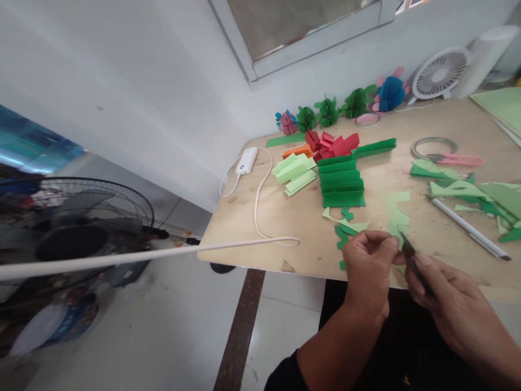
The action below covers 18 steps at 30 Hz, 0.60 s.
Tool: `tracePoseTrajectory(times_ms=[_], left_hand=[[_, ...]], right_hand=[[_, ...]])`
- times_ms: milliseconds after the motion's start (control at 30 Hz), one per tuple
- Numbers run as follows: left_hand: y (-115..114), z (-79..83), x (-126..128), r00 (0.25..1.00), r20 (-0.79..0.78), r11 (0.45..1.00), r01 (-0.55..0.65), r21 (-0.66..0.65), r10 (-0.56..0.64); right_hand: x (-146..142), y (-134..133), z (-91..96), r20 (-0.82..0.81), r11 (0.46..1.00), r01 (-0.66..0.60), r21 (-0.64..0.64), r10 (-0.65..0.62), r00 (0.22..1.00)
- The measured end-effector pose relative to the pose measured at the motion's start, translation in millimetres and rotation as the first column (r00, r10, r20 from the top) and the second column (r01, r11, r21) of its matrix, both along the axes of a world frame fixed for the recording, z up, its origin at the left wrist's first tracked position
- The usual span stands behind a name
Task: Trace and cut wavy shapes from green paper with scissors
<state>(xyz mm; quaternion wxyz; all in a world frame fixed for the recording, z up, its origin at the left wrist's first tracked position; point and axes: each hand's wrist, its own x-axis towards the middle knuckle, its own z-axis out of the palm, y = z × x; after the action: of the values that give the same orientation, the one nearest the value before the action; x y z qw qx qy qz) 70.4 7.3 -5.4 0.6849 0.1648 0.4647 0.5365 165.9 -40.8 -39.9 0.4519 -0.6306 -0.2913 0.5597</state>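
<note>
1. Left hand (368, 260), over the near edge of the worktop (260, 217). Grip pinched on the near end of the pale green paper strip (396, 214).
2. Right hand (443, 296), just right of it. Grip clenched round a dark bladed tool (409, 251), scissors or knife not clear. The tip points up and left, meeting the strip beside the left fingertips.
3. Pale green paper strip. Long axis runs from the near edge toward the far edge, lying beyond both hands; the left hand is nearer.
4. Green offcuts (344, 222), just beyond the left hand.
5. White pen (468, 228), right side.
6. Dark green folded stack (341, 182), mid-worktop.
7. Red folded pieces (334, 144), beyond it.
8. Paper flowers (328, 112), along the far edge.
</note>
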Motion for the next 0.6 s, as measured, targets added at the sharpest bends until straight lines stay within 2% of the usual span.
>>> tracePoseTrajectory(times_ms=[200, 600], left_hand=[[0.1, -0.2, -0.1, 1.0, -0.003, 1.0, 0.003, 0.014, -0.003], [-0.5, -1.2, 0.5, 1.0, 0.004, 1.0, -0.013, -0.005, 0.013]], right_hand=[[-1.0, 1.5, 1.3, 0.047, 1.0, 0.014, 0.015, -0.014, 0.999], [-0.9, -0.9, -1.1, 0.04, 1.0, -0.014, 0.022, 0.013, 0.999]])
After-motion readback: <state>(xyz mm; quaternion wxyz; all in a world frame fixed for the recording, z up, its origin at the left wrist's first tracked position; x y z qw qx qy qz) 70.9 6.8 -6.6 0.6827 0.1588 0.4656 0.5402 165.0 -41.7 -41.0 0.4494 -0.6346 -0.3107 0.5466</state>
